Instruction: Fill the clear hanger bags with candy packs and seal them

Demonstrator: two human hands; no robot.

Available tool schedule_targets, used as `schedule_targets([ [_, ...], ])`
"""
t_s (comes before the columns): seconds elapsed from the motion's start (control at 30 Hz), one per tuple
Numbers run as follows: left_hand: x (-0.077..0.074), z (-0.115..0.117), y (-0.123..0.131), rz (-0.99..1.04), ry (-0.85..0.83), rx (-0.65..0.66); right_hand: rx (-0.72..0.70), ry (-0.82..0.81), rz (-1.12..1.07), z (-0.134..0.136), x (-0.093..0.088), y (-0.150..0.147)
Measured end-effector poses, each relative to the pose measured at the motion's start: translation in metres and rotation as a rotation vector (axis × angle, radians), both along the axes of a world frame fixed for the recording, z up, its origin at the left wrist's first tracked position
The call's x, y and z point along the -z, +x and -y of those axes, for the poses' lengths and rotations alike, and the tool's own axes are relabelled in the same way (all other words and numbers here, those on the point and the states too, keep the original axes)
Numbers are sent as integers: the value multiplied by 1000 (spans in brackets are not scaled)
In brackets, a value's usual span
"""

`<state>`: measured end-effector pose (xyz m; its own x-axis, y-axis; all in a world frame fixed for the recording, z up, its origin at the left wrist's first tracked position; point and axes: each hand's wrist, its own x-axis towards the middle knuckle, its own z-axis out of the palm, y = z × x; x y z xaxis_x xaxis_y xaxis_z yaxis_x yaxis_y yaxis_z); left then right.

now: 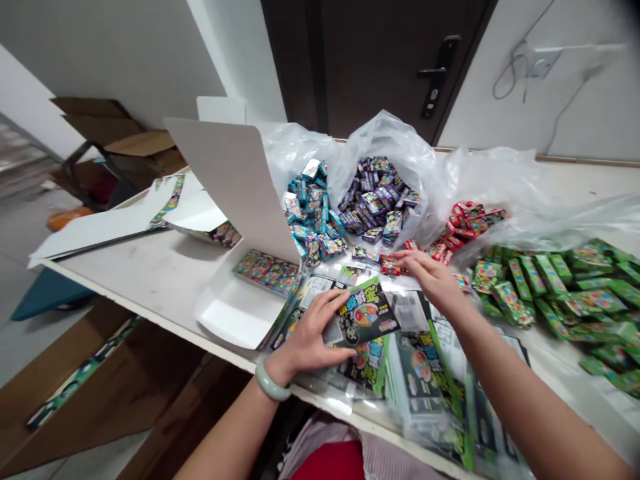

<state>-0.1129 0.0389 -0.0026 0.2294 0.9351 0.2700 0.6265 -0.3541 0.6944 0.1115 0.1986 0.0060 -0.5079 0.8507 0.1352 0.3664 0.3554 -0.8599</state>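
Observation:
My left hand point(313, 333), with a pale green bangle on its wrist, grips a black and green printed pouch point(370, 312), thumb at the lower edge. More printed pouches point(425, 367) lie in overlapping stacks beneath and beside it. Beyond the pouch, my right hand point(430, 273) has its fingertips closed on a small red box point(389, 265). A small dark box point(365, 255) lies just left of those fingers. To the left, an open white carton point(240, 320) with its lid raised contains a row of small patterned boxes point(267, 272).
Clear plastic bags hold blue boxes point(313, 207), purple boxes point(380, 197), red boxes point(467, 223) and green boxes point(575, 287). Flat white cartons point(110, 217) rest at the table's left end. Brown cardboard boxes point(100, 380) stand below the table edge. Behind is a dark door point(370, 67).

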Motion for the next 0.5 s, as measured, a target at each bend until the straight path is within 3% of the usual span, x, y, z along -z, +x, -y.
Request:
schedule_targets([
  [0.07,-2,6,-9,21,-2,-27,-80,114,224,-30,8,-45],
  [0.13,-4,12,-15,34,-8,-43,-170,143,289,-50,14,-94],
  [0.27,-4,21,-24,56,-26,-93,-207,200,384,-67,17,-172],
  [0.5,4,28,-32,65,-49,-144,-65,125,755,-86,24,-233],
])
